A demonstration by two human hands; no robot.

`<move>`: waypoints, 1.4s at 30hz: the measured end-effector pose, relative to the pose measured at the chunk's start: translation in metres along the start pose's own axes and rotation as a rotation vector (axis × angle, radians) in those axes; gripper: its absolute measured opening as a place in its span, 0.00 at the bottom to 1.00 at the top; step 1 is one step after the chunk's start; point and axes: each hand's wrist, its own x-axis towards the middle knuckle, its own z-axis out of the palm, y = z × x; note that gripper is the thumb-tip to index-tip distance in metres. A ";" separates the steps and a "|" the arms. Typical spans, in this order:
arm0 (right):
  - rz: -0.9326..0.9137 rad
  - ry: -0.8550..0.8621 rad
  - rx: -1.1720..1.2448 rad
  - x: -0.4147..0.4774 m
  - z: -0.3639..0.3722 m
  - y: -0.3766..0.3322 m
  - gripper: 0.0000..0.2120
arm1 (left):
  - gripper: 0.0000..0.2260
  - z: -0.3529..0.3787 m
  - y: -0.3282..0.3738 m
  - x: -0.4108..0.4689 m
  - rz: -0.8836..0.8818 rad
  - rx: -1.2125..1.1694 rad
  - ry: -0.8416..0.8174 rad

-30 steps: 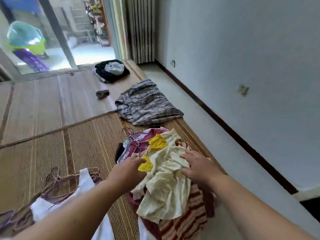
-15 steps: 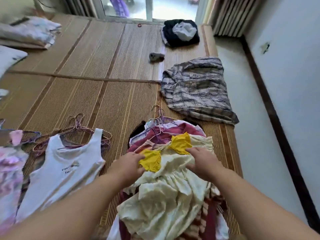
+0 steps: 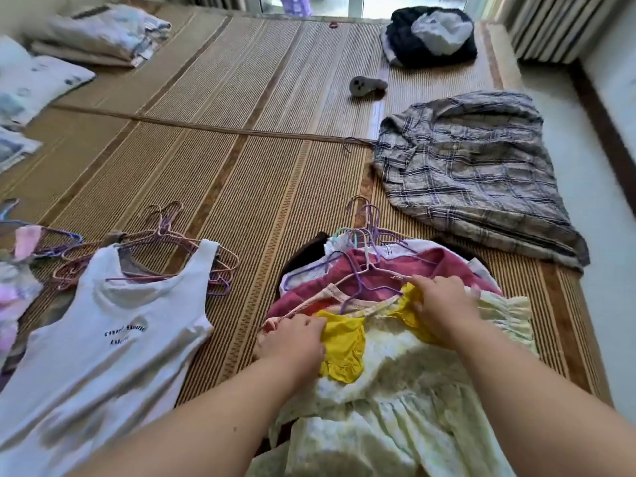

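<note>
dress: the pale yellow dress [image 3: 395, 380] lies on top of the pile [image 3: 385, 266] of clothes, at the right side of the mat [image 3: 241, 187].
left hand: the left hand [image 3: 296, 339] has its fingers curled on the yellow sleeve [image 3: 344, 352], probably to take that shoulder off a hanger.
right hand: the right hand [image 3: 444, 304] grips the other shoulder, probably for the same reason.
hidden: the fingertips are under the cloth, the frame cuts off the hem, and i cannot tell which of the hangers [image 3: 366, 232] carries the dress.

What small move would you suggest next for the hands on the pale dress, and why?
Probably lift the dress by its shoulders, clear of the pile. The left hand and right hand already grip its yellow sleeves, and it lies topmost, over the pink garment and the hangers.
</note>
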 end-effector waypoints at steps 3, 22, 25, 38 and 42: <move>-0.030 0.024 -0.109 -0.006 -0.004 -0.006 0.12 | 0.23 0.003 -0.004 -0.002 0.019 -0.044 0.029; -0.405 0.142 0.705 -0.204 -0.231 -0.049 0.07 | 0.11 -0.187 -0.034 -0.207 0.021 -0.498 0.210; -0.456 0.117 0.663 -0.230 -0.269 -0.084 0.03 | 0.11 -0.216 -0.059 -0.256 0.006 -0.498 0.312; -0.692 0.079 0.524 -0.350 -0.336 -0.319 0.08 | 0.12 -0.270 -0.260 -0.439 -0.142 -0.487 0.618; -0.683 0.112 0.548 -0.376 -0.323 -0.419 0.10 | 0.07 -0.278 -0.358 -0.471 -0.152 -0.407 0.656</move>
